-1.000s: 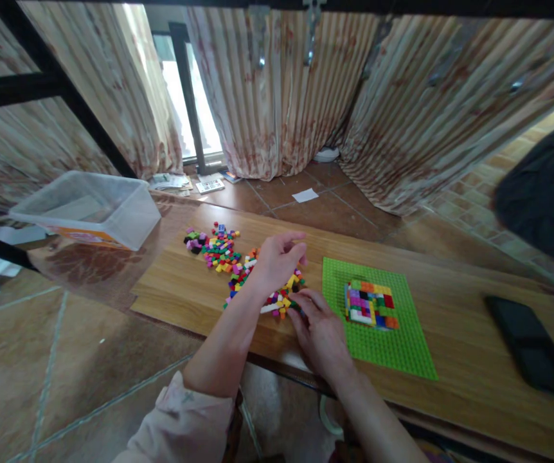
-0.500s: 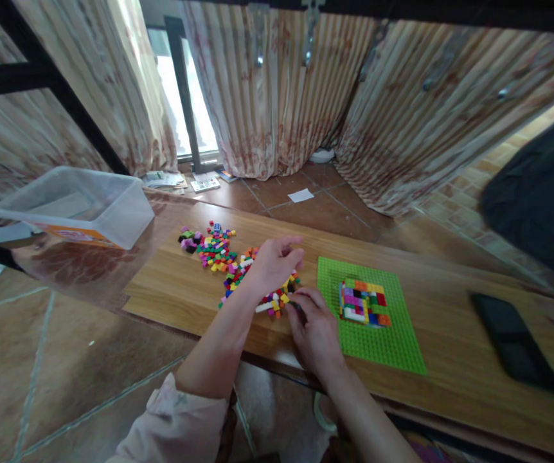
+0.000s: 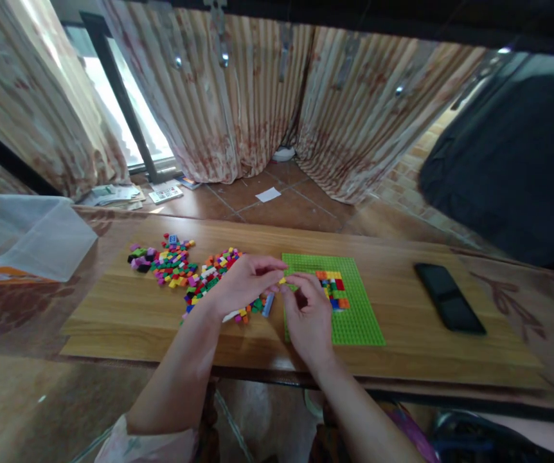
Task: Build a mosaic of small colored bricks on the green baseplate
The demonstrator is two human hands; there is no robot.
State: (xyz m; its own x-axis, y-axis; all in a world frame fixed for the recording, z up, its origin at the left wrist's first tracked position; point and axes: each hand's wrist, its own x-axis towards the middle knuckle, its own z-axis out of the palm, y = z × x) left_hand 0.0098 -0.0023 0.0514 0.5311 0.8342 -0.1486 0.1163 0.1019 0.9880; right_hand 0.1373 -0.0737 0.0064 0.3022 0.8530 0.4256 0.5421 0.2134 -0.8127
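Observation:
A small yellow toy brick (image 3: 282, 280) is pinched between the thumb and forefinger of my right hand (image 3: 310, 318). My left hand (image 3: 248, 283) comes in from the other side, its fingers stretched out and its thumb tip close beside that brick; whether it touches cannot be told. Under and around my left hand lies a pile of loose coloured bricks (image 3: 219, 260). To the right is a green baseplate (image 3: 358, 321) carrying a flat patch of multicoloured bricks (image 3: 339, 285), its left part hidden behind my right hand. A blue-grey long piece (image 3: 268, 304) lies between pile and plate.
A black phone (image 3: 450, 299) rests on the wooden board (image 3: 127, 328) at the right. More small bricks (image 3: 173, 263) are heaped at the left. A clear plastic bin (image 3: 50, 241) stands at the far left. Curtains and a tiled floor are beyond.
My right hand has risen from the pile's edge with the yellow brick, and now overlaps the baseplate's left side. My left thumb has come close to it. The view has turned right.

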